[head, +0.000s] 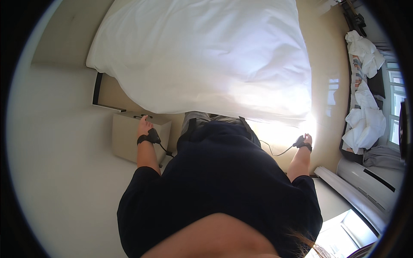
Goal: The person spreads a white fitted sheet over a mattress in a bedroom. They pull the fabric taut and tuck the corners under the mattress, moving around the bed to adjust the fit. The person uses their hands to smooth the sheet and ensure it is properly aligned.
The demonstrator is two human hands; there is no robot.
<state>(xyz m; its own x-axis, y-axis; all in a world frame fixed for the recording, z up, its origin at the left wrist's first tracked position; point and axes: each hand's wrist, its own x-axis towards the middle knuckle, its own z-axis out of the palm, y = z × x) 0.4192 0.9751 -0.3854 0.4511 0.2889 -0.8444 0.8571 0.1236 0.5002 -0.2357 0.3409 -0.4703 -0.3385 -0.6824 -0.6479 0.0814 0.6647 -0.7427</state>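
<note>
A large white duvet or sheet (206,61), loosely wrinkled, spreads over the bed in front of me, its near edge at my legs. My left hand (144,126) hangs at my side with its fingers apart and nothing in it. In the picture it overlaps a beige box-like cabinet (129,138) with a dark handle (143,116); I cannot tell whether they touch. Beyond the near right corner of the white bedding, my right hand (308,139) hangs with fingers partly curled. Glare and small size hide whether anything is in it. Both wrists wear black strapped devices with cables.
A plain pale wall (61,122) runs along the left. Glossy beige floor (326,64) lies right of the bed. Under the window (395,106), white bedding (366,119) is heaped on a dark-edged seat. An air conditioner (364,180) shows at lower right.
</note>
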